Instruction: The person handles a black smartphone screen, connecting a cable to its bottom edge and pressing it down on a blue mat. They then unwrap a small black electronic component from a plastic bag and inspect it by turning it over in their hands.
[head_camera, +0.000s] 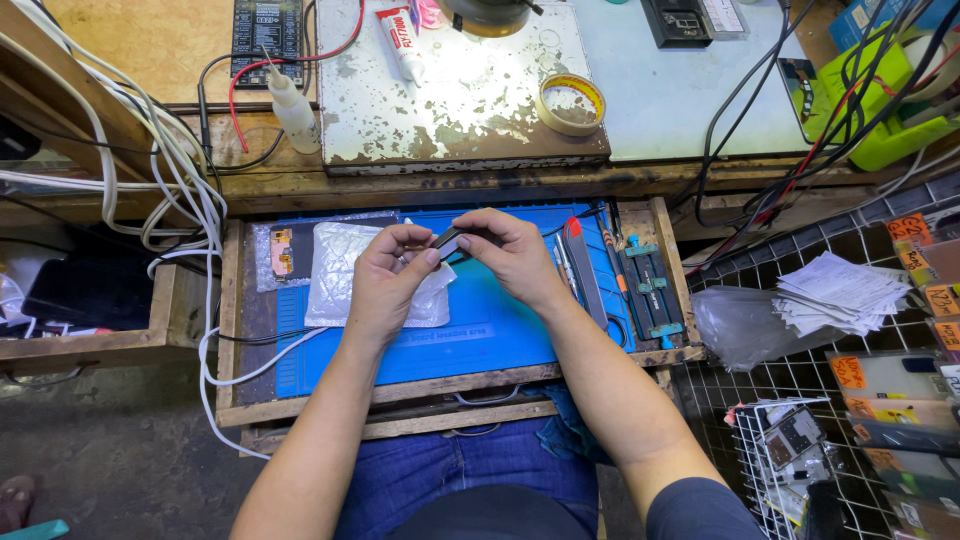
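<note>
My left hand (385, 275) and my right hand (512, 255) meet over a blue work mat (480, 335) in a pulled-out wooden drawer. Both pinch a small dark flat part (450, 238) between the fingertips, the left from below and the right from above. Its exact kind is too small to tell. Under my left hand lies a clear silvery plastic bag (335, 265) on the mat.
Tweezers and other hand tools (580, 265) and a black clamp jig (648, 285) lie along the mat's right side. The worn bench above holds a tape roll (571, 103), a glue tube (401, 40) and a squeeze bottle (293, 110). White cables (185, 190) hang left; wire racks with packets (880, 400) stand right.
</note>
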